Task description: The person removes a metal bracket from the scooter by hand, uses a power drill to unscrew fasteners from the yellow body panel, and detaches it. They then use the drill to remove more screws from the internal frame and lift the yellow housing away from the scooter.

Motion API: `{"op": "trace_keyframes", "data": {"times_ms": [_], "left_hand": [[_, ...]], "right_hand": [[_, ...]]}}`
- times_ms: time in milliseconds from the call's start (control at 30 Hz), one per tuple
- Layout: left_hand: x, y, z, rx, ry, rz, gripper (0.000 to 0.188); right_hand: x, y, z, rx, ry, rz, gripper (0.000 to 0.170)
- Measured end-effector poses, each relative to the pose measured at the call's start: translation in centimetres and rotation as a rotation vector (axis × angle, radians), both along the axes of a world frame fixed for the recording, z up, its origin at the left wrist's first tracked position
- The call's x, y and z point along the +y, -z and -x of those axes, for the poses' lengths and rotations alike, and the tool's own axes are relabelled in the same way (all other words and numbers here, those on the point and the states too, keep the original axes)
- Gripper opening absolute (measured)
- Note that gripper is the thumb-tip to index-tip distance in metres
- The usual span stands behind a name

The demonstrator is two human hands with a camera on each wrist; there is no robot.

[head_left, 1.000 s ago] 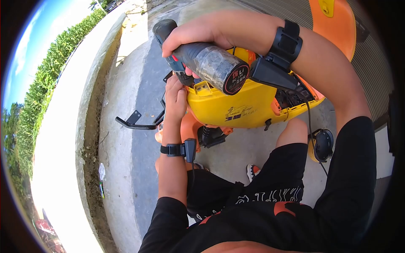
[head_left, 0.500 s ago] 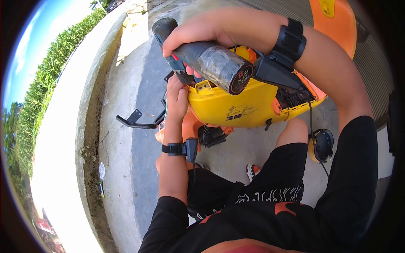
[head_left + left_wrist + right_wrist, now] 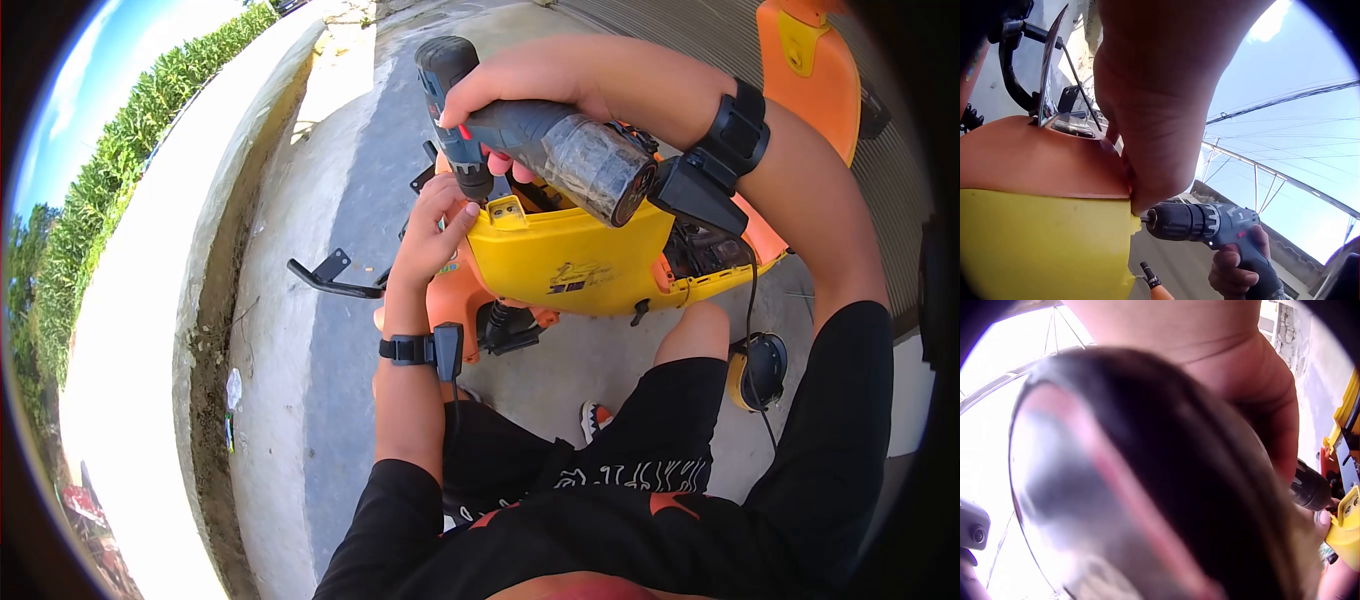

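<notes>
My right hand [image 3: 530,95] grips a dark blue cordless drill [image 3: 455,110] by its handle, index finger near the red trigger. The chuck [image 3: 1175,220] points at the edge of a yellow body panel [image 3: 570,255], and a short bit reaches that edge in the left wrist view. My left hand [image 3: 435,230] rests beside the chuck with its fingers extended over the orange panel [image 3: 1041,156] and its thumb at the yellow edge. In the right wrist view the drill's battery end [image 3: 1116,487] fills most of the picture, blurred.
The panels belong to a scooter-like vehicle with an orange seat [image 3: 815,90] and a mirror [image 3: 1050,69]. A black bar [image 3: 330,280] sticks out on the left. A yellow and black round object [image 3: 762,370] lies on the ground. A concrete kerb [image 3: 215,300] runs along the left.
The head view has shifted, so the vehicle appears farther right. The drill stands more upright, with more of its chuck showing. My left thumb is spread farther from the fingers.
</notes>
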State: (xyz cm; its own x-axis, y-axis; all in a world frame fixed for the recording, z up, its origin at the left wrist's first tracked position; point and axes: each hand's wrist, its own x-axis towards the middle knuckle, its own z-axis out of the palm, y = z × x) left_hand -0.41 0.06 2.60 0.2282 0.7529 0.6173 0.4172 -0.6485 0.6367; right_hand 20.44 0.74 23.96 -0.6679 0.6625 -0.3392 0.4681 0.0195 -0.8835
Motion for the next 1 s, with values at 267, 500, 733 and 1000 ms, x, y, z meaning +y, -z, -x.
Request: {"op": "trace_keyframes", "data": {"times_ms": [267,500,733,1000], "left_hand": [[0.6,-1.1,0.5,0.057,0.072,0.013,0.011],[-1.3,-3.0,-0.2,0.131,-0.017,0.206,0.016],[-1.2,-2.1,-0.9,0.225,-0.175,0.088,0.018],[-0.3,-7.8,-1.8,0.651,-0.289,0.482,0.029]], "right_hand": [[-1.1,0.8,-1.7,0.088,0.039,-0.027,0.037],[-2.4,7.1,-7.5,0.449,0.342,0.07,0.037],[1.6,15.5,-9.6,1.086,0.518,0.052,0.04],[2.7,15.9,-9.3,1.091,0.472,-0.306,0.04]]}}
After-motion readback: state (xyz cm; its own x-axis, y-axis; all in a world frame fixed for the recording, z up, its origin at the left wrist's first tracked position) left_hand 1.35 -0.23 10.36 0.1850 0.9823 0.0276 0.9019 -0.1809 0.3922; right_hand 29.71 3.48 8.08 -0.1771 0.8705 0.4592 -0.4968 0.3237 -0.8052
